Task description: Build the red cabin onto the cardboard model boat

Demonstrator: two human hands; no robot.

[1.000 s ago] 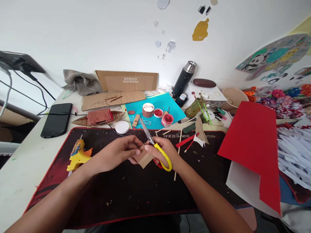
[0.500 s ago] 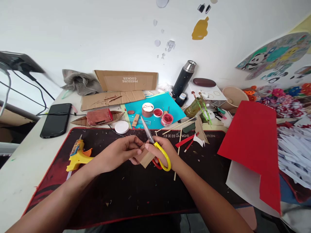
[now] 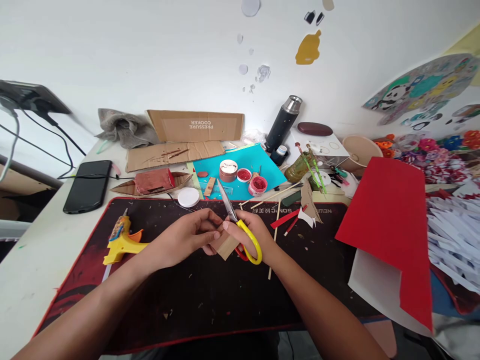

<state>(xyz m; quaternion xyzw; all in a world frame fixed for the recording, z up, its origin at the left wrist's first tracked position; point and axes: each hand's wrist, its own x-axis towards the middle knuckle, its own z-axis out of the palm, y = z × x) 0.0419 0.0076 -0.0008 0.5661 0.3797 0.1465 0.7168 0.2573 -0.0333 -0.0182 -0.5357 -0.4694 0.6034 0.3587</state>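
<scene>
Over the middle of the black mat [image 3: 210,305], my left hand [image 3: 187,237] pinches the left edge of a small brown cardboard piece [image 3: 226,246]. My right hand [image 3: 257,232] holds yellow-and-red scissors [image 3: 249,240] against the palm, their blades pointing up and away from me. Its thumb and fingertips also touch the cardboard's upper right side. A yellow glue gun [image 3: 122,245] lies left of my left forearm. Beyond my hands are an open red paint jar [image 3: 258,185] and a white lid [image 3: 188,197].
A painted cardboard boat [image 3: 153,181] and a black phone [image 3: 87,186] are at the left. Behind are cardboard sheets [image 3: 197,126] and a dark thermos [image 3: 283,122]. Thin wooden sticks [image 3: 275,235] lie right of my right hand, and red paper [image 3: 386,210] is farther right.
</scene>
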